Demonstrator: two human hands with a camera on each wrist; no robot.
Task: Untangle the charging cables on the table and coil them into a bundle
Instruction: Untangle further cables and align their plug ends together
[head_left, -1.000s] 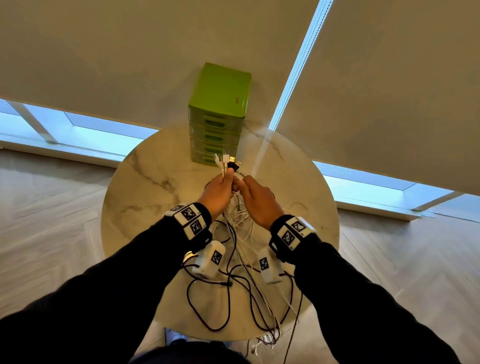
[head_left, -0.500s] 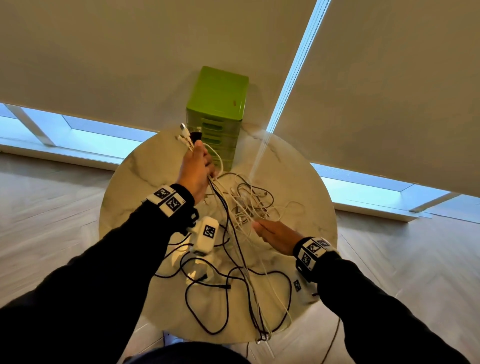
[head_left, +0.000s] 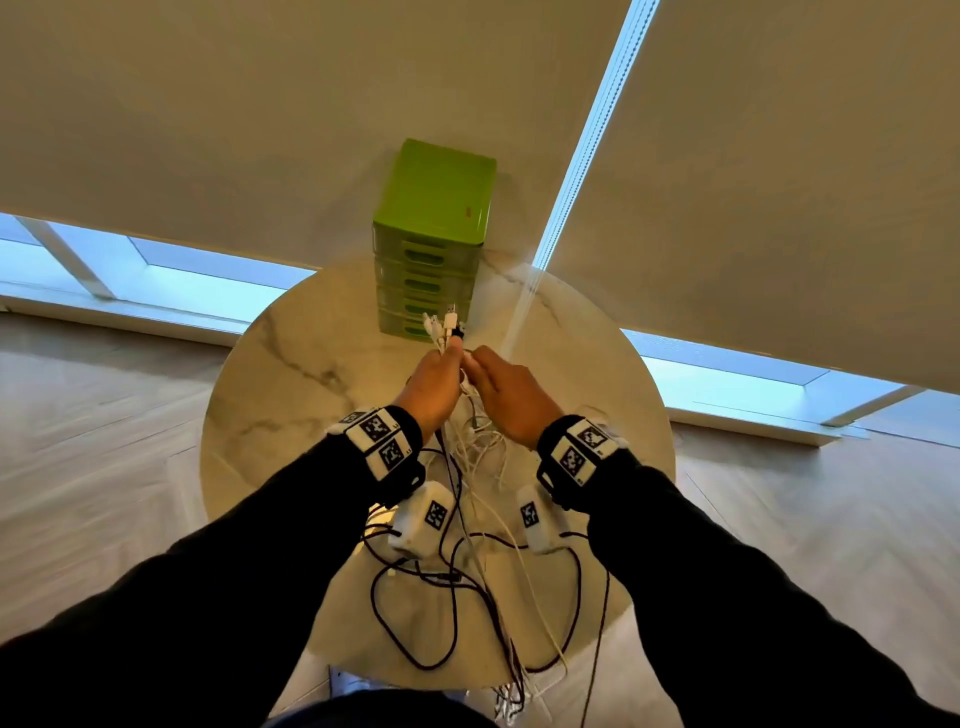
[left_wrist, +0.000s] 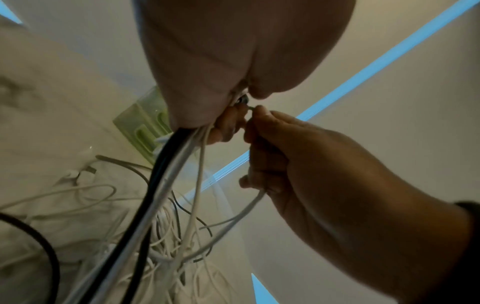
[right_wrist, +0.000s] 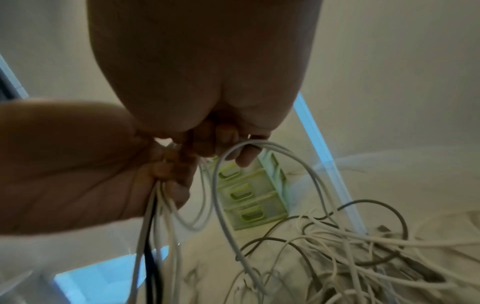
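My left hand (head_left: 435, 382) grips a bunch of white and black charging cables just below their plugs (head_left: 445, 326), which stick up above the fist. In the left wrist view the gripped strands (left_wrist: 166, 164) run down from the fist to the tangle (left_wrist: 145, 236) on the table. My right hand (head_left: 506, 387) meets the left one and holds a loop of white cable (right_wrist: 259, 156) in its curled fingers (left_wrist: 262, 148). More black and white cable (head_left: 457, 582) lies tangled on the round marble table (head_left: 291, 395) under my wrists and hangs over its near edge.
A green mini drawer unit (head_left: 434, 244) stands at the table's far edge, just behind the raised plugs. Beige roller blinds (head_left: 260, 104) and a low window strip (head_left: 156, 270) lie behind it. Wooden floor (head_left: 78, 441) surrounds the table.
My left hand has come back from the upper left toward the centre with the plug bunch. My right hand has risen from the tangle, bringing a white cable loop up to the left hand.
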